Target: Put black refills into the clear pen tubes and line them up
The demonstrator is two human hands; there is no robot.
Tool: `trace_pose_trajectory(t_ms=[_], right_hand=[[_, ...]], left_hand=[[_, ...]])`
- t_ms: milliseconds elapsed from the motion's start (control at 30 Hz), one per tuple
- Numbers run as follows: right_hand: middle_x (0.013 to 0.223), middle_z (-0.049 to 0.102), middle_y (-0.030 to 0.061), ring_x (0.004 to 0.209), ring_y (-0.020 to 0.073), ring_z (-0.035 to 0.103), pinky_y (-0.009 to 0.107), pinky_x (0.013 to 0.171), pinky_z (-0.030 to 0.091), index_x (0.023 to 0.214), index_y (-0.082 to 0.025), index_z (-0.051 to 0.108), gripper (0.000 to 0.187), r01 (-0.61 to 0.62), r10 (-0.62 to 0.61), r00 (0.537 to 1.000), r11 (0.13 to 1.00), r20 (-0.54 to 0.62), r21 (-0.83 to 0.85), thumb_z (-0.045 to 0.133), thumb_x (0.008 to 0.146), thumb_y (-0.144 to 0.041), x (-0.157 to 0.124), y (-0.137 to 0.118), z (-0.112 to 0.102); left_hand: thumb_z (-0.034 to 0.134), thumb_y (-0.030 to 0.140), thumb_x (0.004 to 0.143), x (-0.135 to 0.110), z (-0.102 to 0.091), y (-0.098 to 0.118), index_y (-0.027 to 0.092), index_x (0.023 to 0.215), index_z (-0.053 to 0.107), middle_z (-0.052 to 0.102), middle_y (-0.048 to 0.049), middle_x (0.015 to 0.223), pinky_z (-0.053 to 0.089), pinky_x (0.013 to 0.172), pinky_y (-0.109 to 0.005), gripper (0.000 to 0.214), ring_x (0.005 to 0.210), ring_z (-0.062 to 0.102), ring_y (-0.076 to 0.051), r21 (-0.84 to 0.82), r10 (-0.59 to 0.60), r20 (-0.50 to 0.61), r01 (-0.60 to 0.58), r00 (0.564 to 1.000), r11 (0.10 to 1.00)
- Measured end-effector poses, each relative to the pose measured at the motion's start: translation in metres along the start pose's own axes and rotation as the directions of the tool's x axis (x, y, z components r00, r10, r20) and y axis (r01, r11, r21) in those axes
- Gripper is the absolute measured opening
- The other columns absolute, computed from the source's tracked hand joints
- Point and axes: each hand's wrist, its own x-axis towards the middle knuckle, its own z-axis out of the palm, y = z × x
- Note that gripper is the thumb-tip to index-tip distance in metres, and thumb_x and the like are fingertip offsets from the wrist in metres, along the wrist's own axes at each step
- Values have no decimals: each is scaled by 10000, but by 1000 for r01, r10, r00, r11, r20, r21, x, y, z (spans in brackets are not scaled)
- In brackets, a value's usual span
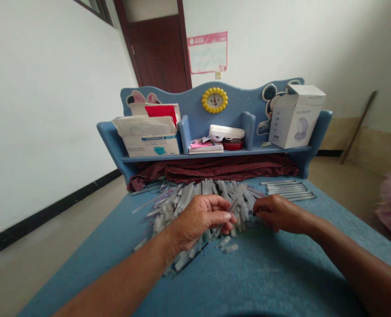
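Observation:
Between the thumb and fingers of my left hand (200, 220) is a clear plastic pen barrel (237, 194), tilted up to the right. Below and behind that hand spreads a heap of translucent pen parts (177, 202), mostly tubes and caps. My right hand (279, 213) is at the heap's right edge, its fingers pinched together and pointing left; what they hold, if anything, is hidden. A few loose caps (231, 248) lie in front of my left hand. Beyond my right hand, a row of slim pens (289, 189) lies side by side.
All this lies on a blue desk (264, 281). At its back, a shelf (241, 151) carries a mask box (152, 145), booklets (206, 149), a red round case (233, 144) and a white carton (296, 116). A checked cloth (215, 168) is bunched beneath the shelf.

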Motion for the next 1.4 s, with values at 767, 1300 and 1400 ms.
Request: trace_pose_trajectory(t_ms=[767, 1300, 1400], right_hand=[[675, 664, 46, 485, 108, 602, 196, 443, 426, 899, -117, 581, 267, 179, -217, 976, 740, -21, 648, 615, 819, -369, -17, 0, -24], [667, 636, 30, 493, 93, 577, 194, 464, 440, 871, -117, 582, 232, 106, -167, 983, 848, 73, 519, 592, 816, -342, -19, -7, -25], [671, 629, 26, 503, 90, 571, 192, 466, 439, 851, -120, 586, 211, 91, -151, 985, 870, 86, 485, 585, 815, -328, -19, -9, -23]], left_hand=[[672, 226, 634, 2, -3, -3, 112, 798, 611, 673, -25, 642, 432, 528, -236, 209, 492, 563, -102, 212, -138, 112, 112, 984, 971], [635, 205, 639, 3, -4, -2, 112, 736, 620, 654, -12, 601, 424, 462, -201, 135, 449, 526, -77, 300, -145, 119, 104, 982, 948], [628, 201, 638, 2, -5, -2, 115, 732, 619, 649, -7, 595, 419, 442, -196, 129, 441, 515, -74, 311, -159, 120, 115, 980, 943]])
